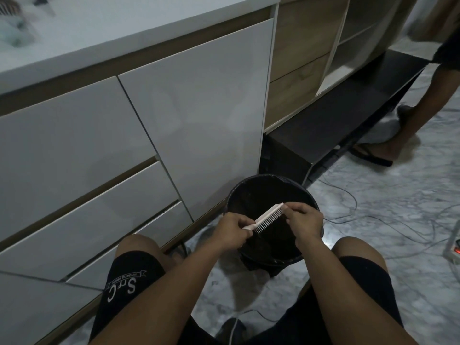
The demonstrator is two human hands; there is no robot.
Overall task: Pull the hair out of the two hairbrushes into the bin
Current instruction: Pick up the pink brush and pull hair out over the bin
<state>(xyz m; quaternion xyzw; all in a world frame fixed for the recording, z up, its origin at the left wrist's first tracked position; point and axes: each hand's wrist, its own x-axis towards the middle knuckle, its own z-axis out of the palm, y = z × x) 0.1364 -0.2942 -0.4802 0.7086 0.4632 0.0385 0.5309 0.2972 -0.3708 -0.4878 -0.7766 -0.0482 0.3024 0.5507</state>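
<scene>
A pale pink hairbrush is held over the black bin, bristles facing down and right. My left hand grips its handle at the lower left end. My right hand pinches at the bristles near the brush's far tip; I cannot make out hair between the fingers. The bin stands on the floor between my knees, lined with a black bag, its inside dark. A second brush lies blurred on the white counter at the far top left.
White cabinet doors and drawers rise close on the left. A black low bench runs to the right. Cables and a power strip lie on the marble floor at right. Another person's legs stand at the upper right.
</scene>
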